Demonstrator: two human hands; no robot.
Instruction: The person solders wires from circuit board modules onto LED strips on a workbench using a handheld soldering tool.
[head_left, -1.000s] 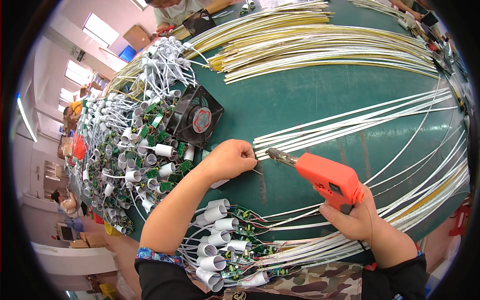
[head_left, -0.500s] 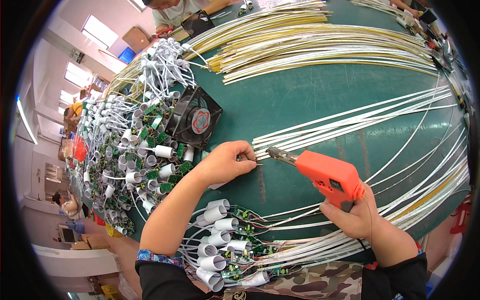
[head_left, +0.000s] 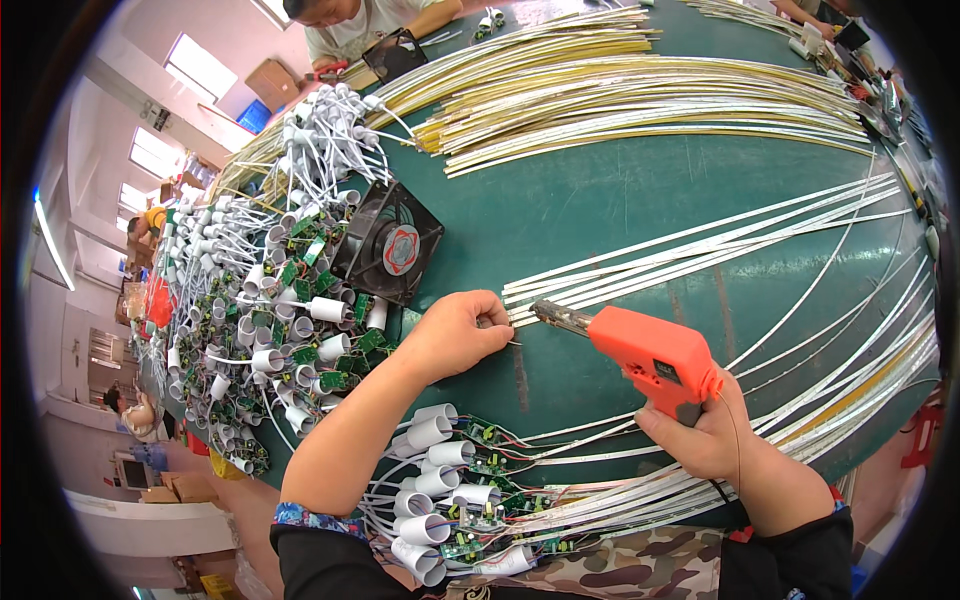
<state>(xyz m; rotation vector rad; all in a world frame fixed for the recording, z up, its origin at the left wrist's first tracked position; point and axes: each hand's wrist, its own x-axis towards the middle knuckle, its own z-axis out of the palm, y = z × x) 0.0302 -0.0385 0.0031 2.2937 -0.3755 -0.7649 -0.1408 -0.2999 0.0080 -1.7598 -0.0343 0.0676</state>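
My left hand [head_left: 462, 332] rests on the green table [head_left: 620, 210], fingers pinched on the ends of thin wires next to the ends of several white light strips [head_left: 700, 240]. My right hand [head_left: 700, 435] grips an orange soldering gun [head_left: 650, 352], its metal tip [head_left: 552, 315] pointing left, just right of my left fingertips and touching the strip ends.
A black square fan [head_left: 390, 245] lies left of my left hand. Heaps of white tube caps with green circuit boards [head_left: 265, 320] cover the left side, and more [head_left: 450, 500] lie near my body. Yellowish strips [head_left: 640, 90] fan across the far table. Another person [head_left: 360, 25] sits opposite.
The soldering gun tip has edged slightly left toward my left fingers. Both hands stay almost where they were.
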